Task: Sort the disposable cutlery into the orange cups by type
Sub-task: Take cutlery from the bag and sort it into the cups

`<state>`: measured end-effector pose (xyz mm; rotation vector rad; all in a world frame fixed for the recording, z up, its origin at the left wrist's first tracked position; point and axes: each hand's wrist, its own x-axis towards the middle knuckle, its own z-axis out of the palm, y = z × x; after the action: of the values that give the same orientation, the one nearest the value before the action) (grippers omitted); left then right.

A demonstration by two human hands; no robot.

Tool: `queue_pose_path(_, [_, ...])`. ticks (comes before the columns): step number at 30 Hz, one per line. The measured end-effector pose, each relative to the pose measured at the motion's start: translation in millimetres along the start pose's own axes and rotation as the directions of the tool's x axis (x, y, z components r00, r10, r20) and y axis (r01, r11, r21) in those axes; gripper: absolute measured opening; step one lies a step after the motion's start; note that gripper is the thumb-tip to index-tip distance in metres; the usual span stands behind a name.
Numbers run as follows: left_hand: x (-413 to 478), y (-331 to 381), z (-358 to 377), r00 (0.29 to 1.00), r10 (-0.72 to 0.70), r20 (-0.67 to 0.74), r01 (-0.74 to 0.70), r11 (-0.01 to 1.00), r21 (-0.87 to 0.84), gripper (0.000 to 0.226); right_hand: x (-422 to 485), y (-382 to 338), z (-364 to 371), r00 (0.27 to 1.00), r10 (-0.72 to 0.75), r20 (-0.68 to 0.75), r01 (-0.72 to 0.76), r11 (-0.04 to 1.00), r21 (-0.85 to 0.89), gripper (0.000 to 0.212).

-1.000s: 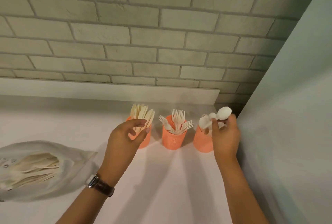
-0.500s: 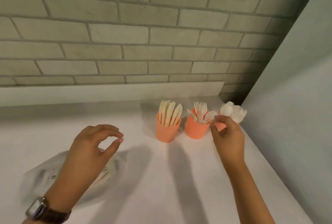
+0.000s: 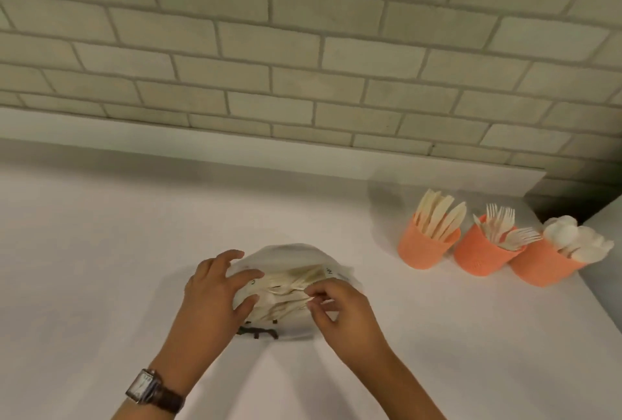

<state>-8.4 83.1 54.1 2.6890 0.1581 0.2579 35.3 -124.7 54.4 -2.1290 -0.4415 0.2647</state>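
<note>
Head view, nearest first: a watch sits on the wrist of the left hand. That hand's grip is closed round the left end of a clear plastic bag, fingers over the top and thumb below. Just beside it, the right hand has thumb and fingertips drawn into a tight pinch at the bag's mouth. Whether that grip has the film or one piece from inside is too blurred to tell. The bag lies on the white counter, and a bundle of pale unsorted cutlery shows through it.

Farther back and to the right, well apart from the bag, three orange cups stand in a row, close together. The knife cup holds knives, the fork cup holds forks, and the spoon cup holds spoons. Each cup appears to hold one type only. Behind everything rises a brick wall.

Judging by this, the sorting is well under way but unfinished. All three cups are stocked, yet the bag keeps a fair share to be drawn out and dropped into the matching cup.
</note>
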Motion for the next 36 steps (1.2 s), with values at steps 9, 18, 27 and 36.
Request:
queue_pose_path(9, [9.1, 7.3, -6.1, 1.0, -0.001, 0.021, 0.005, 0.984, -0.178, 0.054, 66.3, 5.9, 17.9, 0.915, 0.24, 0.323, -0.011, 0.816, -0.578, 0.051])
queue_pose_path(18, [18.7, 11.5, -6.0, 0.998, 0.04, 0.05, -0.029, 0.978, -0.207, 0.058, 95.6, 8.7, 19.0, 0.847, 0.273, 0.457, 0.139, 0.716, -0.684, 0.052])
queue_pose_path(27, [26.6, 9.9, -6.4, 0.997, 0.059, 0.042, -0.05, 0.979, -0.198, 0.059, 100.8, 15.6, 8.2, 0.798, 0.261, 0.543, 0.139, 0.797, -0.588, 0.063])
queue_pose_path(36, [34.3, 7.3, -7.5, 0.99, 0.107, 0.096, -0.087, 0.978, -0.189, 0.061, 114.1, 13.9, 7.9, 0.754, 0.262, 0.603, 0.214, 0.769, -0.603, 0.035])
